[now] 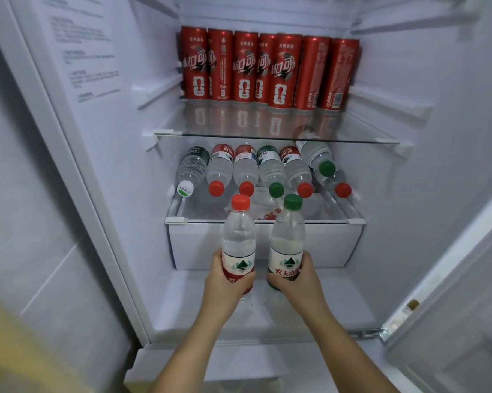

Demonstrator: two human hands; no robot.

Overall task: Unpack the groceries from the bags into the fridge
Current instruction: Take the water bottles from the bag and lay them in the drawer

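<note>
Grey tiled wall [40,222] running down the left side, pale grout lines crossing it on a slant. Yellow blurred patch [9,344] sitting in the near left corner, overlapping the wall's lower part; too far out of focus to identify. Printed label [83,52] showing at far left, just right of the wall, its grey text lines blurring beyond reading.

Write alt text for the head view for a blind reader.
A person's left hand grips a red-capped bottle and the right hand a green-capped bottle, both upright before an open fridge. Inside, water bottles lie on the lower shelf and red cans stand in a row on the glass shelf above.
</note>
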